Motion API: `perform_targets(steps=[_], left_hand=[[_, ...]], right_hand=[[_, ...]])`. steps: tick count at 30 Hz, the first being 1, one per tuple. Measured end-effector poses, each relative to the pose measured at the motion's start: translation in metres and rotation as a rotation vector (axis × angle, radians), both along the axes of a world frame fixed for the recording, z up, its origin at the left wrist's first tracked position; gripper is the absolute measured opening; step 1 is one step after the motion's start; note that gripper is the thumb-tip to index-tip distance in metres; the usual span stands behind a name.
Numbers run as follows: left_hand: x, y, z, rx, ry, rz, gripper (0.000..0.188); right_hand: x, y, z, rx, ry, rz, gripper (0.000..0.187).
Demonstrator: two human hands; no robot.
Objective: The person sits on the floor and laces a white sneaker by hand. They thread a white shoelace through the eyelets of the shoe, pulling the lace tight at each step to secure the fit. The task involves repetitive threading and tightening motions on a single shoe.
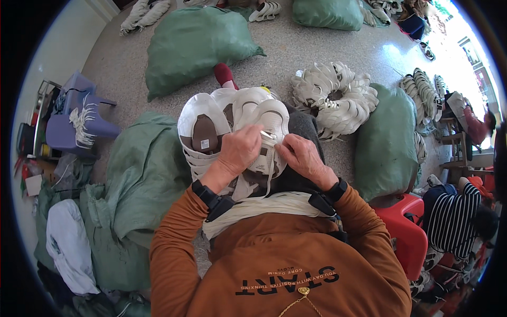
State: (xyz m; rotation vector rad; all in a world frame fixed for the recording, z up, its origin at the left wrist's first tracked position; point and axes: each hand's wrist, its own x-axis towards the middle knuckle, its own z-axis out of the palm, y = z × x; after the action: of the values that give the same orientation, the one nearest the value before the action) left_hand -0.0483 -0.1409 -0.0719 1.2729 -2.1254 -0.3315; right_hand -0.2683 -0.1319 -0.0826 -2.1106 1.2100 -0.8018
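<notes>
On my lap, a white and beige shoe upper [273,119] lies with its tongue end toward me. My left hand [240,150] is closed at its lacing area, pinching a cream shoelace [270,168] whose end hangs down over the tongue. My right hand [305,157] is closed at the shoe's right side, fingertips pressed together by the lace; their exact grip is partly hidden. To the left sits a nested stack of white uppers [203,124] with brown linings. A bundle of cream laces [253,210] lies across my waist.
A ring of stacked uppers [338,98] lies on the floor ahead right. Full green sacks stand ahead [198,45] and at the right [388,142]. Purple stool [79,121] with laces is left; red stool [404,232] is close right. A person in stripes [451,219] sits beyond.
</notes>
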Motion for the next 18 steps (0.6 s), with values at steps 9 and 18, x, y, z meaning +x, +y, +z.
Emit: perform_targets(steps=[9, 18], left_hand=[[0.006, -0.010, 0.026, 0.540, 0.277, -0.117, 0.017], [-0.002, -0.018, 0.028, -0.041, -0.212, -0.220, 0.011]], right_hand=[[-0.003, -0.002, 0.002, 0.086, -0.036, -0.008, 0.029], [0.000, 0.000, 0.000, 0.082, -0.073, -0.002, 0.027]])
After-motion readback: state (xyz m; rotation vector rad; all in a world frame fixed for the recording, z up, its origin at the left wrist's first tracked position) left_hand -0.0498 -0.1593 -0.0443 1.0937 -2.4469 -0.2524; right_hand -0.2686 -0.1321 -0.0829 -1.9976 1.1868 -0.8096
